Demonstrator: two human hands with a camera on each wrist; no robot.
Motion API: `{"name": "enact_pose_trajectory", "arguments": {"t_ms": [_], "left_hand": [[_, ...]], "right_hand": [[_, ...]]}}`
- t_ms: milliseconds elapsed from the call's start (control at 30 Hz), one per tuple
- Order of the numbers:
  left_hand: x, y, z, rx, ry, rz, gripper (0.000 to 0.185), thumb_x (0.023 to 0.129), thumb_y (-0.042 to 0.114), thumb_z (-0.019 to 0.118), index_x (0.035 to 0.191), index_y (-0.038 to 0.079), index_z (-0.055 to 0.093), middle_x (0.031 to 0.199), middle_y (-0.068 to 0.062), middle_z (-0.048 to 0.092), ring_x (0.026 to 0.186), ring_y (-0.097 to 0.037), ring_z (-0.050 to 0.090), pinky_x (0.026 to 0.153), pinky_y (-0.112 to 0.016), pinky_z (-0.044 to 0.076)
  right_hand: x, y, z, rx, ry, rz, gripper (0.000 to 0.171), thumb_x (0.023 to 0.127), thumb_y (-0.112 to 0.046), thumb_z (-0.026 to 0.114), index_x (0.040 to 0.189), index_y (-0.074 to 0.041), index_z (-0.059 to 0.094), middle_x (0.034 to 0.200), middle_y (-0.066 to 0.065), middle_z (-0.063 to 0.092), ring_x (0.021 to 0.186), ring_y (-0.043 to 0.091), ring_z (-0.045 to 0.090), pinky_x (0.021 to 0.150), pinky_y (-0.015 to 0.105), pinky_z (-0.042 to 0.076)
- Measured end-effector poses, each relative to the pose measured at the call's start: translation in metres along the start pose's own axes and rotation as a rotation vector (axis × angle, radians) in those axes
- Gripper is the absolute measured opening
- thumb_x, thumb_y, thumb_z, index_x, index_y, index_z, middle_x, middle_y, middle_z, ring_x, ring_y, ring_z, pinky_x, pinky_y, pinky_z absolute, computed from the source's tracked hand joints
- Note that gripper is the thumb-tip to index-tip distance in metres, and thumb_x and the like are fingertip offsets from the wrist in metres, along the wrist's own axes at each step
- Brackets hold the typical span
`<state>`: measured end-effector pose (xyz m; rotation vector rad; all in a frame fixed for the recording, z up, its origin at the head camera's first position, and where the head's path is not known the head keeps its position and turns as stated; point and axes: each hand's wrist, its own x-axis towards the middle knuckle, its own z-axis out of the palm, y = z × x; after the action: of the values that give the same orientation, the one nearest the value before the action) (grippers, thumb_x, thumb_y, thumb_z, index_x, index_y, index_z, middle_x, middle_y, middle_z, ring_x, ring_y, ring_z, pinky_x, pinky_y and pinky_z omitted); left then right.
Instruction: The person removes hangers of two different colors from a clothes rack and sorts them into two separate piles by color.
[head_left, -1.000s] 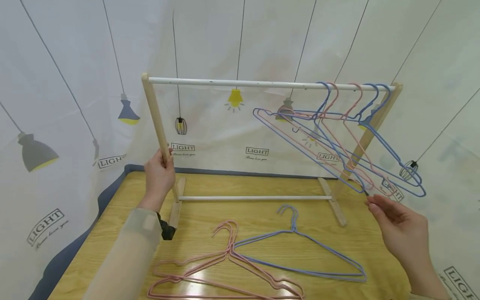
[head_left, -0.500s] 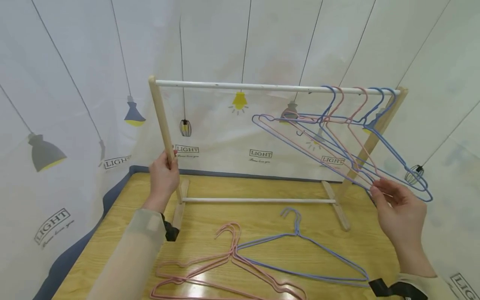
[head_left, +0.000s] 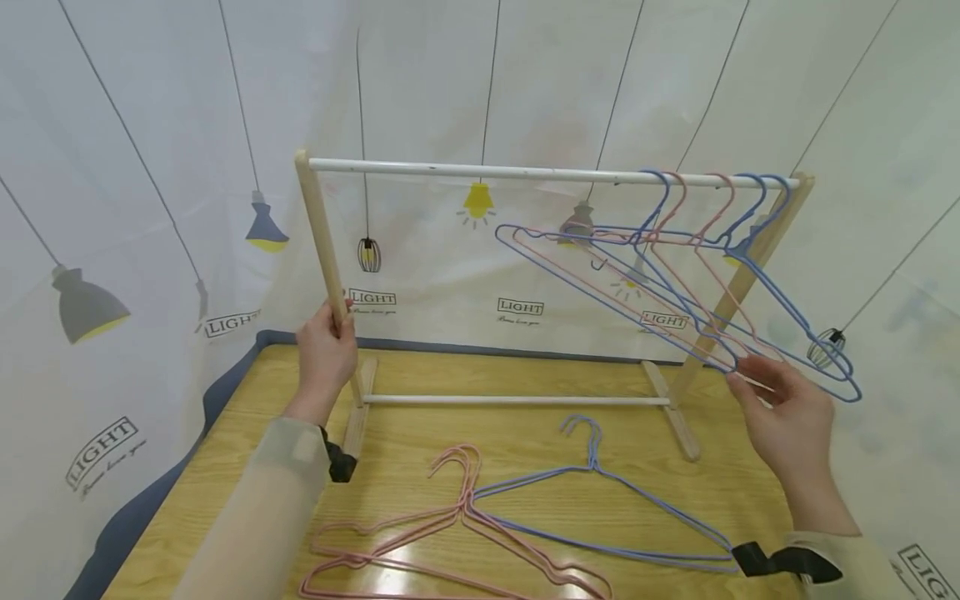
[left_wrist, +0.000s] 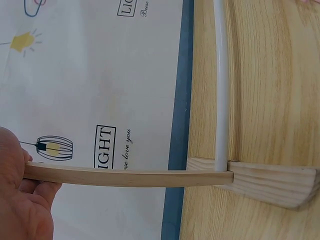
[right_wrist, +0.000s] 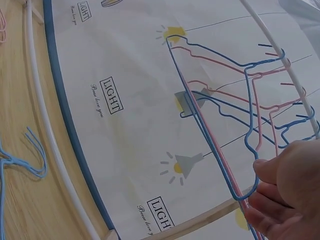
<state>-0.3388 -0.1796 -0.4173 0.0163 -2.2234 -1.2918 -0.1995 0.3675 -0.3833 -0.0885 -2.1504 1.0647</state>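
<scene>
A small wooden rack with a white top rail (head_left: 480,172) stands on a wooden table (head_left: 750,492). My left hand (head_left: 328,343) grips its left post (head_left: 318,225), which also shows in the left wrist view as the post (left_wrist: 125,176) held by my left hand (left_wrist: 20,200). Several blue and pink wire hangers (head_left: 675,283) hang bunched at the rail's right end. My right hand (head_left: 750,379) pinches their lower right corners. In the right wrist view the right hand (right_wrist: 265,200) closes on the hangers (right_wrist: 215,130) at their corner.
Pink hangers (head_left: 462,508) and blue hangers (head_left: 596,467) lie flat on the table in front of the rack. The rack's lower rail (head_left: 517,400) joins two wooden feet (left_wrist: 270,182). A white curtain (head_left: 150,208) printed with lamps hangs close behind and on both sides.
My right hand rose from below the hangers to their lower corners and took hold of them; the bunch has swung a little to the left. The left hand stayed on the post.
</scene>
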Motion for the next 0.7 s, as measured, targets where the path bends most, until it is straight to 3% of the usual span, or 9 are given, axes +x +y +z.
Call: {"name": "enact_pose_trajectory", "arguments": {"t_ms": [167,300,400,533,633,700], "left_hand": [[0.000,0.001,0.000,-0.001,-0.012,-0.021,0.031,0.108,0.006,0.059,0.138,0.005,0.068,0.121,-0.024,0.073,0.095,-0.034,0.072,0.075,-0.049,0.058],[0.000,0.001,0.000,-0.005,-0.012,-0.017,0.032,0.107,0.005,0.060,0.138,0.005,0.068,0.120,-0.025,0.073,0.095,-0.034,0.072,0.075,-0.050,0.058],[0.000,0.001,0.000,-0.007,-0.012,-0.013,0.032,0.107,0.004,0.060,0.138,0.005,0.068,0.120,-0.024,0.074,0.094,-0.034,0.072,0.075,-0.049,0.058],[0.000,0.001,0.000,-0.010,-0.013,-0.017,0.032,0.108,0.005,0.060,0.138,0.005,0.068,0.121,-0.024,0.074,0.094,-0.033,0.072,0.075,-0.049,0.058],[0.000,0.000,-0.001,-0.009,-0.014,-0.016,0.032,0.107,0.005,0.060,0.138,0.005,0.068,0.121,-0.024,0.073,0.095,-0.034,0.072,0.075,-0.050,0.058],[0.000,0.000,-0.001,-0.008,-0.014,-0.012,0.032,0.107,0.004,0.060,0.138,0.005,0.068,0.121,-0.024,0.073,0.096,-0.034,0.073,0.076,-0.050,0.058]], "right_hand": [[0.006,0.006,0.006,0.089,-0.085,0.096,0.034,0.095,0.004,0.076,0.126,0.013,0.067,0.104,-0.009,0.072,0.092,-0.008,0.066,0.079,0.009,0.051],[0.006,0.008,0.010,0.144,-0.184,0.111,0.035,0.098,0.000,0.074,0.127,0.016,0.064,0.103,-0.017,0.073,0.092,-0.006,0.067,0.079,0.010,0.052],[0.002,0.005,0.015,0.124,-0.245,0.069,0.035,0.100,-0.005,0.073,0.129,0.014,0.066,0.106,-0.016,0.074,0.093,-0.007,0.066,0.080,0.010,0.052],[-0.003,-0.001,0.024,0.134,-0.314,0.015,0.038,0.103,-0.009,0.071,0.134,0.011,0.065,0.114,-0.002,0.077,0.099,-0.009,0.065,0.082,0.010,0.051],[-0.005,-0.004,0.031,0.201,-0.354,-0.004,0.039,0.106,-0.008,0.066,0.138,0.013,0.061,0.120,0.004,0.076,0.105,-0.007,0.066,0.086,0.013,0.052],[-0.006,-0.007,0.035,0.266,-0.363,-0.014,0.038,0.108,-0.007,0.061,0.139,0.016,0.058,0.120,0.001,0.076,0.107,-0.004,0.068,0.088,0.016,0.054]]}}
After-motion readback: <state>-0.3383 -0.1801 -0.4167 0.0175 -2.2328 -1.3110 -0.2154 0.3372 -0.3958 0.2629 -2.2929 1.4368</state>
